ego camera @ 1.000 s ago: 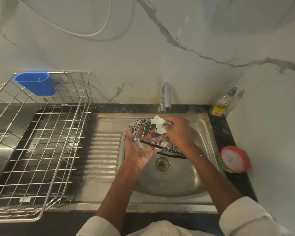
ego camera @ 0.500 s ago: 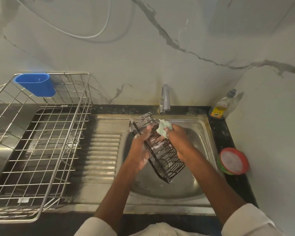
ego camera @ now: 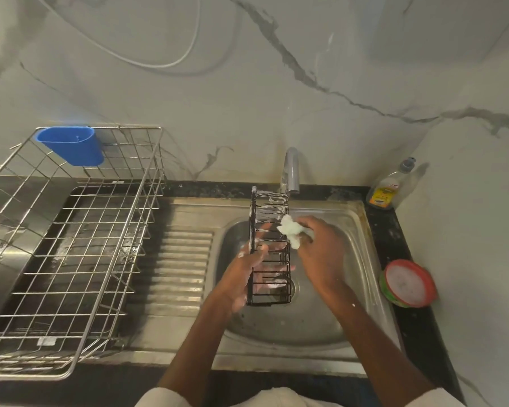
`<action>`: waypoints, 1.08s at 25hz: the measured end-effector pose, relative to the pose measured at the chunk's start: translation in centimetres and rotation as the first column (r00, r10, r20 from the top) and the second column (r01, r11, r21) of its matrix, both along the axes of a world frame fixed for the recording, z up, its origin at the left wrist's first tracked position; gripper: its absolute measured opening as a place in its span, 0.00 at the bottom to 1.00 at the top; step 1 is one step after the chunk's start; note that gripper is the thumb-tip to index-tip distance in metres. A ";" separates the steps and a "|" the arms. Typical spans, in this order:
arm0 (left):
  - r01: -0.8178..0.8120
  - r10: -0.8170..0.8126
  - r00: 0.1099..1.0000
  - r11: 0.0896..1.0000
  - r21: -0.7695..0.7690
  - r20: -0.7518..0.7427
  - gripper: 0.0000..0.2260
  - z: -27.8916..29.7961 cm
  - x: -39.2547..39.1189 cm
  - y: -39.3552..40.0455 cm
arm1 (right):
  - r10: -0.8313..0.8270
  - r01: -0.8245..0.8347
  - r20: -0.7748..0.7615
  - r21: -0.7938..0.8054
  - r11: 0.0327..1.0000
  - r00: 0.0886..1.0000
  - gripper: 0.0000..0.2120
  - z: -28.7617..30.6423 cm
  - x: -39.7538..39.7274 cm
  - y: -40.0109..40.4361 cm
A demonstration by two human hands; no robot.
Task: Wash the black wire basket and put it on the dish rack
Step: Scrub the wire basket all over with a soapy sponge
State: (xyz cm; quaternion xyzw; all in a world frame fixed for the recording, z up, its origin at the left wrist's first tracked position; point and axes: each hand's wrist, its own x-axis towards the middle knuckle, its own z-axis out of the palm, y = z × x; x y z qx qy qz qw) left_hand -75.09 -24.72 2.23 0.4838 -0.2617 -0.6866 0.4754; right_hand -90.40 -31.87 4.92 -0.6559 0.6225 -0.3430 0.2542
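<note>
A pale marble wall (ego camera: 247,98) with grey veins backs the whole scene; below it runs the dark bench (ego camera: 394,239), holding a steel sink (ego camera: 365,230) with a ribbed drainboard (ego camera: 182,259) on its left side; further left stands the large steel wire dish rack (ego camera: 80,254), with a blue plastic cup (ego camera: 71,145) hung on its far rim. A chrome tap (ego camera: 290,168) rises behind the basin. Over the basin the black wire basket (ego camera: 269,245) is held lengthways, one end up near the tap spout and the other down near the drain, its upper wires streaked with white suds; it is well apart from the dish rack. The left hand (ego camera: 244,274), soapy, grips the basket's left edge, fingers curled through the wires. The right hand (ego camera: 318,251) is just beside the basket's right edge, its fingers closed round a pale soapy sponge (ego camera: 291,230) that touches the wires. In the right corner stands a dish soap bottle (ego camera: 387,192); nearer, on the bench, sits a round red-rimmed tub (ego camera: 407,283) with a whitish content.
</note>
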 end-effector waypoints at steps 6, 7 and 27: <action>-0.061 0.063 0.998 0.983 0.174 -0.007 0.38 -0.8 0.0 0.0 | 0.080 -0.070 -0.108 0.094 0.993 0.991 0.13 1.0 0.4 -1.3; -0.067 0.074 0.997 0.985 0.159 -0.036 0.37 -1.4 0.1 -0.1 | 0.023 -0.006 -0.173 0.097 0.995 0.985 0.13 1.1 0.3 -1.5; -0.197 0.229 0.967 0.949 0.248 -0.109 0.27 -2.6 0.0 -0.2 | 0.432 -0.426 -0.090 0.082 0.901 0.897 0.12 2.6 4.1 -1.4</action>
